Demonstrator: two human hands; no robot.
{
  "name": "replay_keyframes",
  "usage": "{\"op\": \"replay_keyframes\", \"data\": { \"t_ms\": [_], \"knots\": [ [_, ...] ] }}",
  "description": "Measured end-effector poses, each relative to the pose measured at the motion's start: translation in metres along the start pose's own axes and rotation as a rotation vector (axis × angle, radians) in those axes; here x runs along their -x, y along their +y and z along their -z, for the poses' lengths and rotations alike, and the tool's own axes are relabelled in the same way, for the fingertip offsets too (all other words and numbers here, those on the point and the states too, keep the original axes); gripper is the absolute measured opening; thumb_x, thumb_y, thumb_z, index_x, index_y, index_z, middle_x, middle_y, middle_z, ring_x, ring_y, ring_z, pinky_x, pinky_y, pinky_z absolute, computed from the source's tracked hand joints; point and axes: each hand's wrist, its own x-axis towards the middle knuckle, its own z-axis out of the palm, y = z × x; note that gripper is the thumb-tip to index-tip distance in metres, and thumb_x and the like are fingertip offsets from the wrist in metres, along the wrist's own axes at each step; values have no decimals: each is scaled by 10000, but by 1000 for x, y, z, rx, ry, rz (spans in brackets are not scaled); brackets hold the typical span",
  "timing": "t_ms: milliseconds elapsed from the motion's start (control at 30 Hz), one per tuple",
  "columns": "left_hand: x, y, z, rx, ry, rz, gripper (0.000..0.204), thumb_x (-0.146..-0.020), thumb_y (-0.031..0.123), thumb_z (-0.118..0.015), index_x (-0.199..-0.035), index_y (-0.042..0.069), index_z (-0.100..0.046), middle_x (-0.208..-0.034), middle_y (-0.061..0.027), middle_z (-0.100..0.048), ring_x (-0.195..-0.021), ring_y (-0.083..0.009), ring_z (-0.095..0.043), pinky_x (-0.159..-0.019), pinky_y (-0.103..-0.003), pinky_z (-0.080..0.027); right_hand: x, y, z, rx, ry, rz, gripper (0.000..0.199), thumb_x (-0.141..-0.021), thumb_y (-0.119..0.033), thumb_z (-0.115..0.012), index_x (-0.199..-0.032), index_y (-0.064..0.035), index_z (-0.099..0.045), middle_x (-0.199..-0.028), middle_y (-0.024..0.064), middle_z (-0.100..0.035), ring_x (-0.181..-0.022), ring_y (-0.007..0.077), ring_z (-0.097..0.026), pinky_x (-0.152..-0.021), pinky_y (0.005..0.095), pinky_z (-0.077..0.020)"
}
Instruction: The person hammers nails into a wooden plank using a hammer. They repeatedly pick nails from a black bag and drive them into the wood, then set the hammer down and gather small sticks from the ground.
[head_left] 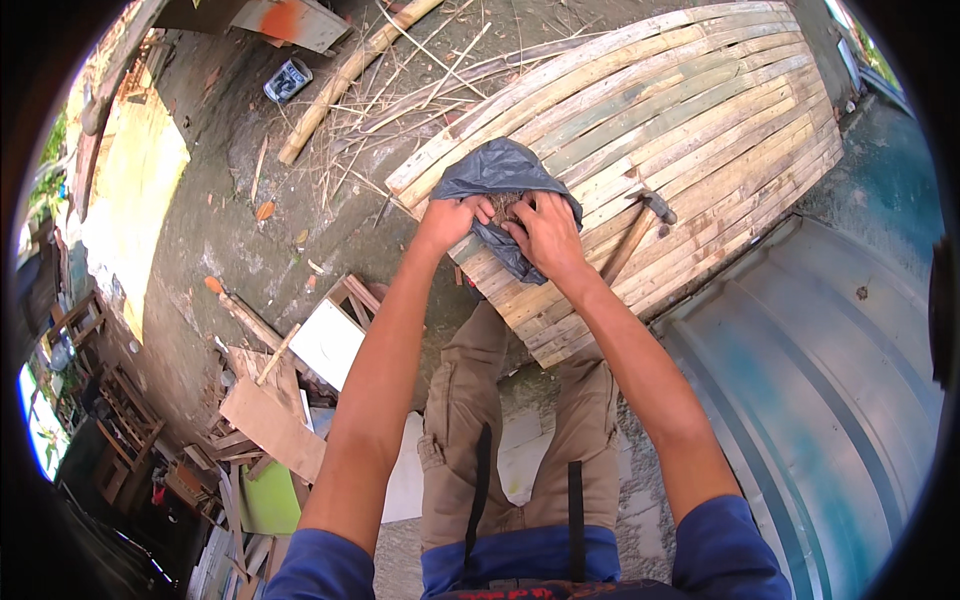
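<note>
A black plastic bag (497, 168) stands with its mouth spread at the near end of a platform of split bamboo slats (690, 110). My left hand (458, 218) grips the bag's left edge, thumb and fingers closed on the plastic. Inside the mouth, my right hand (547, 232) has its fingers curled down into brownish small contents, which are too fine to make out. What those fingertips pinch is hidden. To the right of the bag, a hammer (630, 235) with a wooden handle lies on the slats, its metal head pointing away from me.
Corrugated metal sheets (800, 330) lie along the right side. Scrap boards (270, 420) are piled at the lower left, beside a white panel (326, 342). A bamboo pole (345, 85), thin sticks and a tin can (288, 80) lie on the ground at the far left.
</note>
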Motion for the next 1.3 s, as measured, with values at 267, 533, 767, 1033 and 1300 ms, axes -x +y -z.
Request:
{"op": "replay_keyframes", "data": {
  "t_ms": [267,533,767,1033,1300],
  "knots": [
    [14,-7,-15,24,137,4,158,-955,-45,-491,-1014,-20,-636,-803,-82,-700,-670,-142,-631,-637,-307,-515,10,11,-9,-53,15,4,184,-863,-129,-760,-1034,-76,-717,-1162,147,-604,-1113,356,-570,-943,463,-452],
    [19,-7,-21,-34,219,-23,172,-940,-71,-488,-992,-9,-640,-790,-72,-692,-667,-134,-627,-633,-309,-525,17,9,-17,-54,103,30,330,-857,-104,-771,-1186,-100,-747,-1203,198,-604,-1139,428,-560,-976,502,-455],
    [16,-19,-19,-9,198,-38,165,-922,-53,-493,-972,-11,-645,-807,-81,-700,-673,-149,-638,-635,-307,-520,22,8,-25,-27,145,-11,213,-859,-129,-762,-1029,-55,-659,-1053,182,-577,-1036,414,-556,-903,500,-435],
    [17,-20,-19,7,206,-51,142,-919,-53,-516,-891,-15,-650,-772,-71,-697,-659,-139,-633,-630,-312,-528,18,-10,-37,-22,226,-114,258,-858,-186,-773,-1042,-47,-656,-1082,197,-560,-1087,407,-533,-950,516,-392],
    [19,-17,-19,62,183,-58,133,-944,-38,-513,-953,-19,-645,-780,-71,-697,-662,-123,-625,-629,-306,-520,14,-25,-53,17,364,-234,227,-866,-189,-770,-1017,-37,-694,-1119,203,-551,-1146,425,-505,-988,541,-357]
  ]
}}
